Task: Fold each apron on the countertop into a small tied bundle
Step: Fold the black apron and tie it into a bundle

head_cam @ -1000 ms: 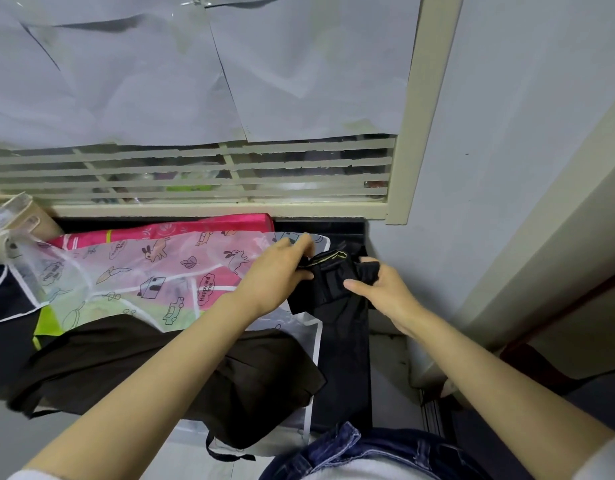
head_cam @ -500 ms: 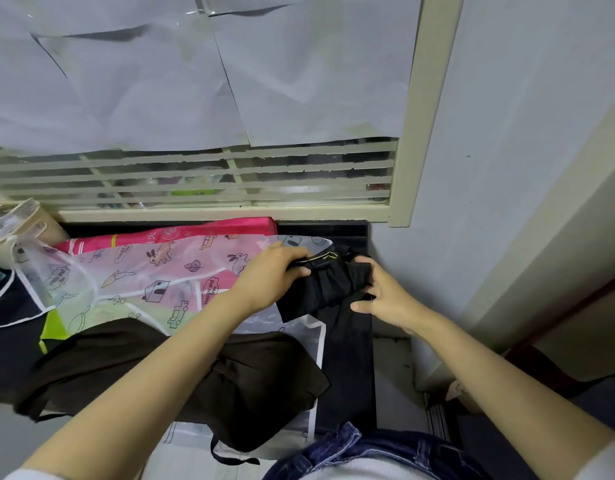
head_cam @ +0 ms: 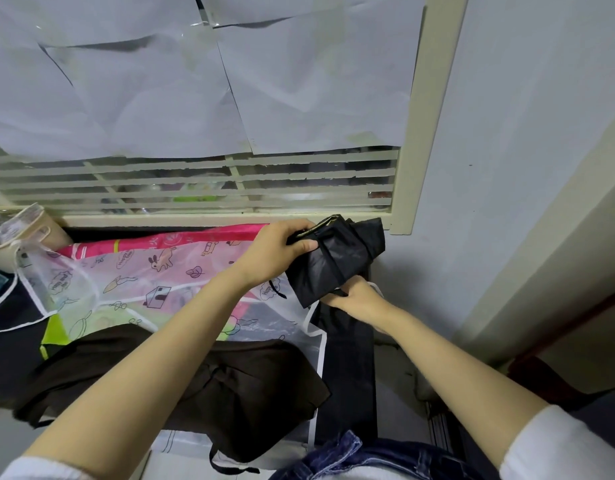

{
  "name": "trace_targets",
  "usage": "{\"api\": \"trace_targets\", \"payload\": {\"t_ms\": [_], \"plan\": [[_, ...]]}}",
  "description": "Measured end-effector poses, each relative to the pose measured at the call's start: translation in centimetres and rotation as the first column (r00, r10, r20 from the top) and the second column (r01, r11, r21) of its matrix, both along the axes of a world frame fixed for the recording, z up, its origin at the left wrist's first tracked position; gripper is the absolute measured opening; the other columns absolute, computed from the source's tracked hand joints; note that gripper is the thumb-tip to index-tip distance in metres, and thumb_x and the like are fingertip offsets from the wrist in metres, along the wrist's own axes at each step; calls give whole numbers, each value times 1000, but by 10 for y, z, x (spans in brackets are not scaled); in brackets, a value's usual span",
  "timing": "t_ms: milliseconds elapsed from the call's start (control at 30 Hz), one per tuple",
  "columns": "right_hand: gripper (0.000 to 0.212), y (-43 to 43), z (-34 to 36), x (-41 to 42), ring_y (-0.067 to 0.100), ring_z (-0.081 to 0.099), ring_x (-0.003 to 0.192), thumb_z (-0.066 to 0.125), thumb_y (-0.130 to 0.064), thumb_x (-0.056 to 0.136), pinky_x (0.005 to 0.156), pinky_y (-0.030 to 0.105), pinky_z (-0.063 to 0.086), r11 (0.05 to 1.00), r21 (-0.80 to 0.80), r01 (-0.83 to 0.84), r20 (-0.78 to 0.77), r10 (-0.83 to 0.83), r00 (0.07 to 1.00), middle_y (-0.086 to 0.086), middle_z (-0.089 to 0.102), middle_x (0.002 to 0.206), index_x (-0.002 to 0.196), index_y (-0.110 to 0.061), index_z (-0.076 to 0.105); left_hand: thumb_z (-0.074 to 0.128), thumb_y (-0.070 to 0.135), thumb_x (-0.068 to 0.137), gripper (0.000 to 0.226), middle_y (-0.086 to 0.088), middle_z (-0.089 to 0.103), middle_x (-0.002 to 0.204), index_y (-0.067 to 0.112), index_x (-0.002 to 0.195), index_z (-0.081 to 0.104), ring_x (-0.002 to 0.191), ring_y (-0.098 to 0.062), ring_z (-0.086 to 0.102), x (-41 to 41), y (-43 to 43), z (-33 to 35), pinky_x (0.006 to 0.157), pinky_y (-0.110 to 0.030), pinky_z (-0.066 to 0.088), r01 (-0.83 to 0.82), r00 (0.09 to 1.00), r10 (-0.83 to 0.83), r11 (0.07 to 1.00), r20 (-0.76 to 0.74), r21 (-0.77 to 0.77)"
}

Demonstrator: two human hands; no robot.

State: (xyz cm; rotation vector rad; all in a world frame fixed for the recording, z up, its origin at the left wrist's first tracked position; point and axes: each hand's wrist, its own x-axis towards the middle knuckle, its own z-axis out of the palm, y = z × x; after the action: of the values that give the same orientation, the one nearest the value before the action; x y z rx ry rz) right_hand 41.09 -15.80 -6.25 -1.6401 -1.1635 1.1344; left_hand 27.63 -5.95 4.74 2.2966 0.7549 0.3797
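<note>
While stretched forward, left hand (head_cam: 277, 251) grips black apron (head_cam: 340, 261) top | right hand (head_cam: 357, 301) apparently pinches its bottom

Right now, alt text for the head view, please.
The left hand grips the top of a folded black apron, while the right hand holds its lower end. A clear printed apron and a brown apron lie spread to its left.

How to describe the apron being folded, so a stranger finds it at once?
Below the louvred window, at right, the left hand grips a folded black apron, the right hand holds its lower end. Unlike the printed apron and brown apron lying spread, it is lifted.
</note>
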Motion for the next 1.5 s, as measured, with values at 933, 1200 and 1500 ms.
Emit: {"api": "trace_targets", "payload": {"t_ms": [933, 1200, 1500], "plan": [[24, -6, 17, -1, 14, 50, 83, 53, 2, 88, 73, 23, 44, 765, 509, 394, 126, -519, 845, 1, 50, 96, 98, -17, 43, 57, 20, 92, 24, -2, 65, 106, 22, 116, 64, 101, -22, 51, -23, 21, 2, 80, -31, 40, 41, 923, 119, 915, -367, 401], [78, -4, 37, 7, 11, 32, 137, 65, -33, 88, 111, 29, 31, 983, 125, -132, 433, 65, 899, -6, 28, 152, 149, -27, 17, 61, 11, 88, 21, 3, 68, 97, 17, 107, 67, 76, -18, 38, -18, -1, -26, 63, -31, 36, 153, 969, -21, 831, -245, 535], [78, -3, 37, 24, 9, 43, 125, 76, -7, 75, 110, 21, 31, 927, -77, -368, 308, 373, 875, -4, 46, 139, 141, -26, 40, 73, 6, 72, 25, 6, 51, 65, 21, 91, 69, 67, -15, 32, -38, -12, -43, 58, -23, 24, 355, 931, -145, 581, -336, 733]]}}
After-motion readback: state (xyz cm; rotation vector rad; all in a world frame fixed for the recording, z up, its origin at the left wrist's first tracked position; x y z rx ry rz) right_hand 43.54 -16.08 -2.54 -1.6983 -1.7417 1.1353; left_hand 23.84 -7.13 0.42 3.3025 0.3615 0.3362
